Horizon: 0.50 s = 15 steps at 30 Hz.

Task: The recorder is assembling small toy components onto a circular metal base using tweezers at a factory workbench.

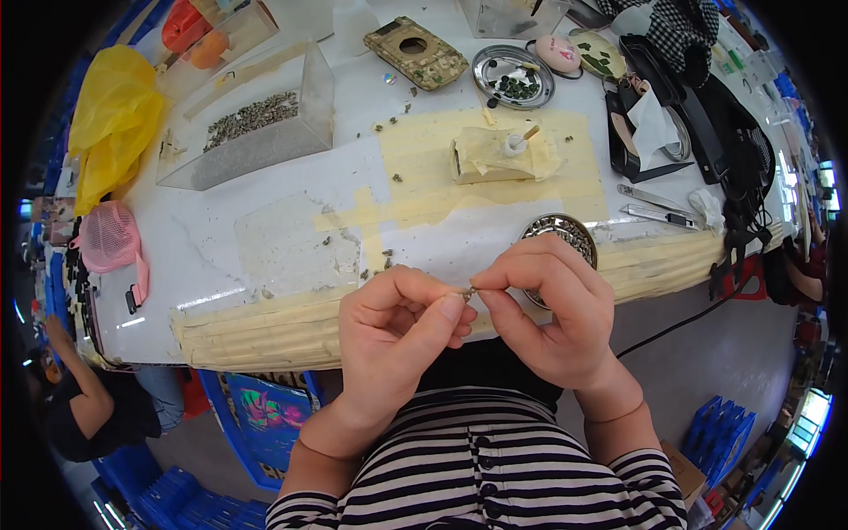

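Note:
My left hand (393, 331) and my right hand (556, 305) meet in front of my body, just over the table's near edge. Their thumbs and forefingers pinch a tiny grey-brown part (469, 292) between them; it is too small to tell its kind. Partly behind my right hand stands a round metal dish (590, 250) filled with small pieces. A few similar tiny parts (387, 256) lie loose on the table beyond my left hand. Further off, a small white pot (513, 146) with a stick in it sits on a tape-covered block (473, 163).
A clear plastic box (256, 159) with many small parts stands far left, by a yellow bag (115, 115) and pink mesh item (110, 237). At the back are a camouflage-patterned case (415, 53) and steel plate (499, 102). Tweezers (654, 196) and a utility knife (661, 215) lie right.

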Each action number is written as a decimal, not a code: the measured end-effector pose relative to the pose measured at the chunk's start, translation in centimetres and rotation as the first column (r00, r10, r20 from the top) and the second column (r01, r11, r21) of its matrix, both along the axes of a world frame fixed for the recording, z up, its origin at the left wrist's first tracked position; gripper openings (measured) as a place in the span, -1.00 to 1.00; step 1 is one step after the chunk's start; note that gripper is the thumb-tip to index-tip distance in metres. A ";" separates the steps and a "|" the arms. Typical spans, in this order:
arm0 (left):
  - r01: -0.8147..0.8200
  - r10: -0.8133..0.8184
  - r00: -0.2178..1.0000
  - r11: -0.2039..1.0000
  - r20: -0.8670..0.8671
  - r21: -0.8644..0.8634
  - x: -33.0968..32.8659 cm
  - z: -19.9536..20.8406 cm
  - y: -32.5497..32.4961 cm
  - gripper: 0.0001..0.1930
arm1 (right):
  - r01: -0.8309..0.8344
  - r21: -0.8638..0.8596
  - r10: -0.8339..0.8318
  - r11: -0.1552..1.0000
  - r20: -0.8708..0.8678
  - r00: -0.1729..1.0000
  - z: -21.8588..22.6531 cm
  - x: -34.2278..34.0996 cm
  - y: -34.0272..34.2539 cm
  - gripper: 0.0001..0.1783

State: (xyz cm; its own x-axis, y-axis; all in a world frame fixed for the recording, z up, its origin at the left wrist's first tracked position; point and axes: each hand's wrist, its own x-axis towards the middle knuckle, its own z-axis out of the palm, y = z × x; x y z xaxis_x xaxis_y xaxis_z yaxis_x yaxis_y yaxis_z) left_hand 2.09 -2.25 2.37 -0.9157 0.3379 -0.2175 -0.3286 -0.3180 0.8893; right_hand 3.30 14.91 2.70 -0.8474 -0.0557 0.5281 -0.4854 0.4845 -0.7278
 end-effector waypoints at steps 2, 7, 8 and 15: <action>0.005 -0.005 1.000 1.000 -0.012 0.000 0.0 -0.1 -0.1 -0.93 | -0.010 -0.006 0.010 1.000 0.017 1.000 0.2 0.0 0.1 -0.78; 0.021 -0.021 1.000 1.000 -0.020 0.000 0.0 -0.1 -0.1 -0.93 | -0.027 -0.025 0.028 0.999 0.064 0.998 0.3 0.1 0.2 -0.78; 0.023 -0.023 1.000 1.000 -0.021 -0.002 0.0 -0.1 -0.1 -0.93 | -0.033 -0.031 0.035 0.999 0.069 0.997 0.3 0.1 0.2 -0.78; 0.016 -0.016 1.000 0.994 -0.002 0.111 0.0 -0.3 -0.2 -0.97 | -0.064 -0.042 0.068 0.997 0.101 0.993 0.6 0.1 0.4 -0.78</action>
